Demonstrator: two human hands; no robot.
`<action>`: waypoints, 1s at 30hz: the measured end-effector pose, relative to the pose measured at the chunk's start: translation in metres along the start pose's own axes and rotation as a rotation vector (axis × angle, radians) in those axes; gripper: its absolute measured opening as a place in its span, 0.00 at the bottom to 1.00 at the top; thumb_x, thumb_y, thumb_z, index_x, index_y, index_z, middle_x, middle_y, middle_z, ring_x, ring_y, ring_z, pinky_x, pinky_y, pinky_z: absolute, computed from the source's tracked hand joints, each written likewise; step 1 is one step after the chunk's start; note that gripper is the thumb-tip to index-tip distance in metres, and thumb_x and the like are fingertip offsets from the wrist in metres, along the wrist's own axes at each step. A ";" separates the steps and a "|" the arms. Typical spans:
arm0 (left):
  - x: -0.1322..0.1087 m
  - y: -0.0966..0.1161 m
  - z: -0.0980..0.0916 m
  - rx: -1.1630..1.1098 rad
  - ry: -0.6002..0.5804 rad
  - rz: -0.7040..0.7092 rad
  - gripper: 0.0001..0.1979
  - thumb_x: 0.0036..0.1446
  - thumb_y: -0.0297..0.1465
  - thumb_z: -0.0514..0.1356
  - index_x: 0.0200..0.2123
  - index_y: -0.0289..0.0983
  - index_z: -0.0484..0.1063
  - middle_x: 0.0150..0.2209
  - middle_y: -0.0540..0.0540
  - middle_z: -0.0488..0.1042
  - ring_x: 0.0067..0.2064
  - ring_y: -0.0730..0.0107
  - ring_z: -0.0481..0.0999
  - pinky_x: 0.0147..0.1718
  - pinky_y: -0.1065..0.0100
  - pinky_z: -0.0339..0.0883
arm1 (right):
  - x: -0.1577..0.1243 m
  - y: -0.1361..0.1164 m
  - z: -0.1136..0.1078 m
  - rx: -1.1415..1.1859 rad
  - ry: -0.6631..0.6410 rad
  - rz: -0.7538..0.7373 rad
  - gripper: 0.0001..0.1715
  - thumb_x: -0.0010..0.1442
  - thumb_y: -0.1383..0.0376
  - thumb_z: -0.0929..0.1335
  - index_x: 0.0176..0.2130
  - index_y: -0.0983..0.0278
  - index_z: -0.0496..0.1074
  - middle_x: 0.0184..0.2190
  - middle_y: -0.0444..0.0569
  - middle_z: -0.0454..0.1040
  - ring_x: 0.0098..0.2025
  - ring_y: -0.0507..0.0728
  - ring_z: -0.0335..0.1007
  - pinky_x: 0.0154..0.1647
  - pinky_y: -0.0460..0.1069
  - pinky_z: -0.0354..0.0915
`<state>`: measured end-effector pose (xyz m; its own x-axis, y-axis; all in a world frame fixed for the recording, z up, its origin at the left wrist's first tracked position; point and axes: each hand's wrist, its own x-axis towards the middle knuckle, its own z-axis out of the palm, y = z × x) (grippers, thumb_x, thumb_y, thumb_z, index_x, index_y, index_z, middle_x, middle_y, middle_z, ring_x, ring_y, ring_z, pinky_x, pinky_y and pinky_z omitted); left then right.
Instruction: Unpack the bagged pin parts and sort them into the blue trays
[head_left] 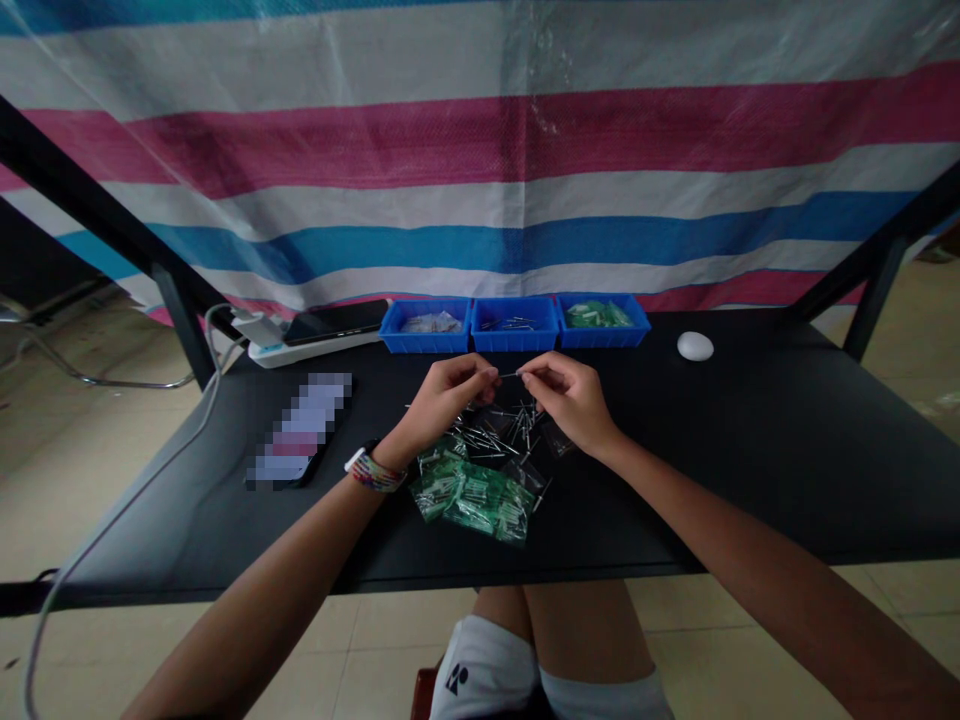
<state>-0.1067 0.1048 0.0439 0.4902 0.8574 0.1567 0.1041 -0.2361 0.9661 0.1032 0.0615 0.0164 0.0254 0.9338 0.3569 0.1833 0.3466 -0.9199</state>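
Note:
A thin metal pin [509, 375] spans the small gap between my two hands, above the middle of the black table. My left hand [450, 393] pinches its left end between thumb and fingers. At the other end, the fingertips of my right hand [571, 398] are closed on it too. Below the hands lies a loose heap of similar metal pins [484, 438], with small clear bags [559, 440] among them. Nearer to me, green plastic bags [476, 497] of small pale parts sit in a pile.
Three blue bins stand behind my hands: clear bags in the left bin [426, 342], metal pins in the middle bin [515, 341], green bags in the right bin [606, 338]. A phone [304, 430], a power strip [315, 348] and a white rounded object [695, 346] lie around.

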 end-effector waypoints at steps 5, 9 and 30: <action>0.000 0.001 0.002 -0.038 0.008 0.014 0.15 0.60 0.41 0.70 0.32 0.35 0.75 0.26 0.50 0.74 0.28 0.73 0.72 0.29 0.71 0.66 | 0.000 -0.003 0.001 0.046 -0.012 0.047 0.09 0.62 0.58 0.73 0.40 0.61 0.79 0.32 0.46 0.77 0.26 0.52 0.70 0.25 0.47 0.65; 0.001 -0.003 0.003 -0.036 0.031 0.041 0.13 0.58 0.38 0.70 0.33 0.35 0.76 0.27 0.49 0.74 0.28 0.74 0.72 0.29 0.71 0.66 | 0.001 -0.004 0.002 0.142 -0.002 0.108 0.11 0.60 0.58 0.75 0.39 0.61 0.77 0.33 0.44 0.75 0.23 0.50 0.69 0.22 0.46 0.64; 0.000 -0.011 0.007 0.043 0.008 0.073 0.12 0.59 0.34 0.70 0.41 0.37 0.72 0.28 0.52 0.74 0.28 0.74 0.72 0.29 0.71 0.64 | 0.033 0.006 -0.024 -0.101 0.235 -0.054 0.05 0.59 0.63 0.73 0.33 0.60 0.74 0.21 0.40 0.72 0.22 0.54 0.71 0.25 0.49 0.63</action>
<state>-0.1015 0.1042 0.0318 0.4908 0.8409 0.2281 0.1057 -0.3173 0.9424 0.1284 0.0924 0.0269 0.2388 0.8638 0.4437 0.2876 0.3735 -0.8819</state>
